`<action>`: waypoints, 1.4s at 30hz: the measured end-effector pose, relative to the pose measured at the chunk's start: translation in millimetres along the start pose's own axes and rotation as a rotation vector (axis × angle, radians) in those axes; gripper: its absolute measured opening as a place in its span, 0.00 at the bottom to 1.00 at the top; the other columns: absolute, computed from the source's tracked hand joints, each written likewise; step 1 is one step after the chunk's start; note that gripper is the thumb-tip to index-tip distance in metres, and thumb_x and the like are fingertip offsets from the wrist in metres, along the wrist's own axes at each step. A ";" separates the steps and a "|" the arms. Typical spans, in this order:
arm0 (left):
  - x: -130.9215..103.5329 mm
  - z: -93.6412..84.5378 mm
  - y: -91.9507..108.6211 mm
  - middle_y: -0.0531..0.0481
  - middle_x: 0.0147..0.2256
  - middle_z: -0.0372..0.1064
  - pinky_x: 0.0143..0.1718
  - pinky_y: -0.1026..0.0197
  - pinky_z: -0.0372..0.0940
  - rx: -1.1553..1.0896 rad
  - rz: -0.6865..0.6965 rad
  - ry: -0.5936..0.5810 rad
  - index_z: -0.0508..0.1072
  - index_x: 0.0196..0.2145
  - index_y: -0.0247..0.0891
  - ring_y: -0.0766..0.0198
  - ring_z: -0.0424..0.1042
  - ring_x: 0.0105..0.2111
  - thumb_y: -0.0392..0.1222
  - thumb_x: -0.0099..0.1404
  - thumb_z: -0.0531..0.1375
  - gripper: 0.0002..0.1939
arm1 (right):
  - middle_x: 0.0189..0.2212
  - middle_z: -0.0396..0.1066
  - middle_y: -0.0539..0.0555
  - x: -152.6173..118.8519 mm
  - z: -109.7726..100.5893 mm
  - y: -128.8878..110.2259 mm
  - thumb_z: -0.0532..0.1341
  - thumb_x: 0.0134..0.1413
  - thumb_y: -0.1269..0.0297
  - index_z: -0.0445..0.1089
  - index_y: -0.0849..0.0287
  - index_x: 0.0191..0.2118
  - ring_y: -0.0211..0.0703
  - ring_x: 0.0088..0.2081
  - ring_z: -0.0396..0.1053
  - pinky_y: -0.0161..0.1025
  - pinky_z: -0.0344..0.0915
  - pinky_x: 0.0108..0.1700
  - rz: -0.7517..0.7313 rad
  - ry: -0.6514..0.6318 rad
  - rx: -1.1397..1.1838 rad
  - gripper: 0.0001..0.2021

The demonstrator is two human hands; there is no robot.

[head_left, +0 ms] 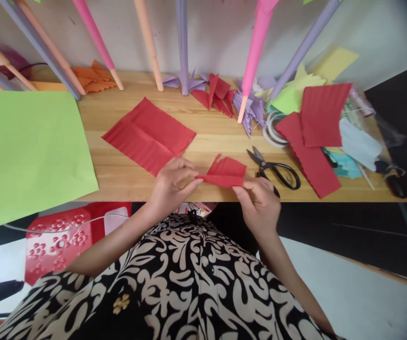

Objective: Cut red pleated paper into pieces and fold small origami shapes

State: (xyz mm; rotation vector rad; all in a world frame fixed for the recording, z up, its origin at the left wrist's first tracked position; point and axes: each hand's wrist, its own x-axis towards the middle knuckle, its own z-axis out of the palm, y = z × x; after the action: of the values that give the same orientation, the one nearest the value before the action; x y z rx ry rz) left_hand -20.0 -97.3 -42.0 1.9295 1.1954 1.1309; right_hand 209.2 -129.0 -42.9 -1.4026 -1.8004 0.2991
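Head view, hands at work over a wooden table (118,186). L hand (175,182): thumb and fingers pinched narrow on the L end of a folded red paper (226,172). R hand (262,205): thumb and fingers likewise pinched on its R end, near the lower corner. Folded paper is held btwn the two hands, at the table's near edge; a flap stands up along its far side.

Just beyond L hand: a red sheet (150,132), creased, flat on the table; its near corner is partly hidden by the hand, contact can't be told. Just beyond R hand: black-handled scissors (270,165), blades slightly apart, one handle partly covered by the hand.

Farther R: tape rolls (267,137) beside two red strips (326,115), one overlapping the other. Far L: large green sheet (33,151), overhanging the near edge. Back of table: orange, purple & red folded pieces (216,94), w/ colored paper tubes (256,47) in front of the wall. Below, L: red stool (60,236).
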 end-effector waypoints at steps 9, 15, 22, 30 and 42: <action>21.0 -6.1 16.5 0.54 0.26 0.65 0.33 0.63 0.61 -0.496 -0.301 -0.121 0.70 0.24 0.37 0.68 0.64 0.28 0.47 0.67 0.62 0.16 | 0.24 0.74 0.48 15.6 -13.5 -7.3 0.66 0.58 0.57 0.76 0.56 0.30 0.38 0.24 0.68 0.35 0.66 0.27 0.399 0.028 0.462 0.10; 34.8 -14.8 21.5 0.53 0.27 0.68 0.34 0.62 0.62 -0.273 -0.012 -0.004 0.71 0.27 0.37 0.67 0.66 0.29 0.42 0.68 0.61 0.12 | 0.28 0.77 0.49 36.3 -24.7 -6.4 0.66 0.59 0.60 0.77 0.54 0.35 0.43 0.30 0.74 0.42 0.71 0.36 0.163 0.040 0.242 0.05; 38.0 -44.3 29.5 0.51 0.36 0.73 0.40 0.55 0.59 0.397 0.454 0.162 0.77 0.34 0.42 0.61 0.68 0.37 0.38 0.68 0.62 0.03 | 0.40 0.81 0.50 45.8 -40.9 -19.3 0.62 0.62 0.70 0.77 0.48 0.40 0.49 0.46 0.76 0.54 0.66 0.56 -0.401 0.120 -0.137 0.08; -42.7 -21.8 -21.7 0.45 0.39 0.75 0.39 0.54 0.61 0.543 0.300 -0.071 0.78 0.40 0.39 0.57 0.69 0.39 0.35 0.70 0.60 0.06 | 0.36 0.80 0.51 -26.2 16.0 6.8 0.62 0.65 0.68 0.77 0.52 0.39 0.45 0.42 0.74 0.48 0.65 0.52 -0.300 -0.178 -0.098 0.06; -59.5 -12.9 -20.6 0.45 0.39 0.74 0.41 0.53 0.63 0.477 0.207 0.007 0.79 0.42 0.39 0.56 0.70 0.40 0.39 0.69 0.62 0.06 | 0.37 0.79 0.53 -33.0 24.6 9.8 0.64 0.62 0.67 0.78 0.51 0.39 0.49 0.43 0.72 0.50 0.67 0.50 -0.204 -0.134 -0.074 0.04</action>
State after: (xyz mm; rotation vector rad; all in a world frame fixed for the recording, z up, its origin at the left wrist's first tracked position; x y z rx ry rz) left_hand -53.5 -142.0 -73.6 2.4548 1.3882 1.0169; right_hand 200.1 -148.0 -79.6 -1.2605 -2.0655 0.2260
